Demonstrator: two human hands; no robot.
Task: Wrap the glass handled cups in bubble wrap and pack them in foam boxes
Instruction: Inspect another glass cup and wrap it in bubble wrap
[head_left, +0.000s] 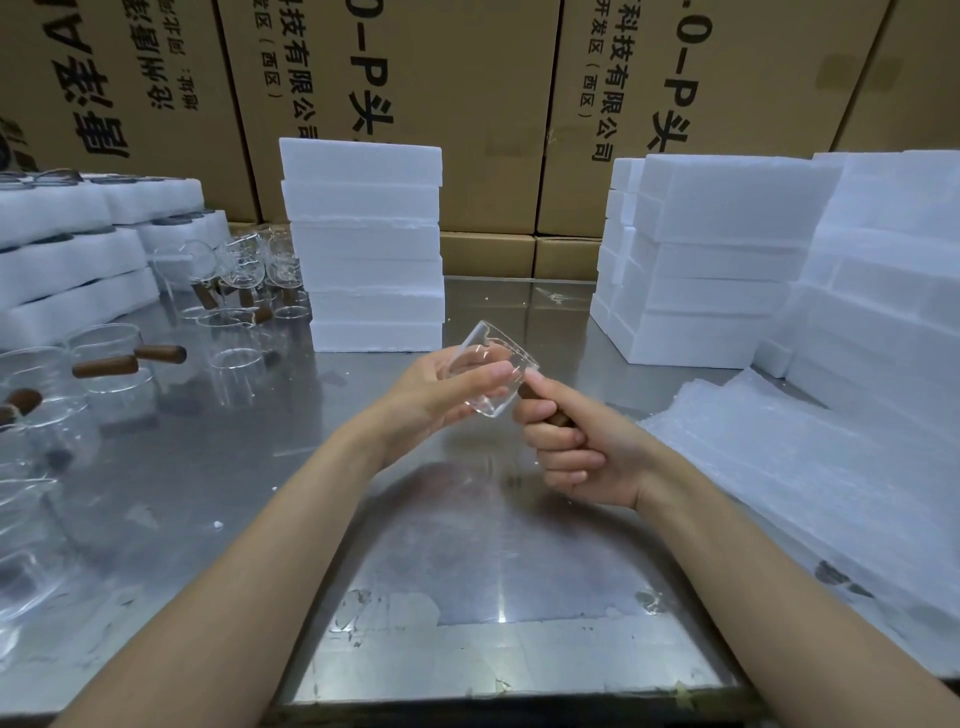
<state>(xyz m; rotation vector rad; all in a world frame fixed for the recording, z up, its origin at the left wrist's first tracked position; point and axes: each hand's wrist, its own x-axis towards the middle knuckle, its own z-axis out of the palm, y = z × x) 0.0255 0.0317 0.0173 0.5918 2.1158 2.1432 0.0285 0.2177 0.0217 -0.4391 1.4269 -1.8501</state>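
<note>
Foam boxes (363, 244) stack on steel table (467, 571) before cardboard cartons (467, 104).

Shiny scuffed steel tabletop (467, 571), reflective, with small white foam crumbs (218, 525) scattered on its left part. Behind it, a wall of tall brown cardboard cartons (467, 104) printed with black Chinese characters, standing side by side. Two low plain brown cardboard boxes (524, 257) sit at the foot of that wall, touching each other.
</note>
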